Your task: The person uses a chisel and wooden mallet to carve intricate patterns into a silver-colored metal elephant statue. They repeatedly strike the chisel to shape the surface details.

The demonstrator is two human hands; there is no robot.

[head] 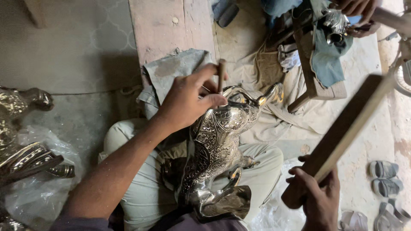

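Note:
A shiny engraved metal animal figure [216, 141] rests on my lap between my knees. My left hand [188, 100] holds a small chisel-like punch [221, 75] upright against the figure's upper part. My right hand [314, 194] grips a long flat wooden stick [349, 124], raised and angled up to the right, apart from the figure.
More engraved metal figures [25, 149] lie on clear plastic at the left. A grey cloth [171, 72] lies behind the figure. Another person's hands [357, 10] work a metal piece on a wooden stand [314, 81] at top right. Sandals [383, 179] lie at the right.

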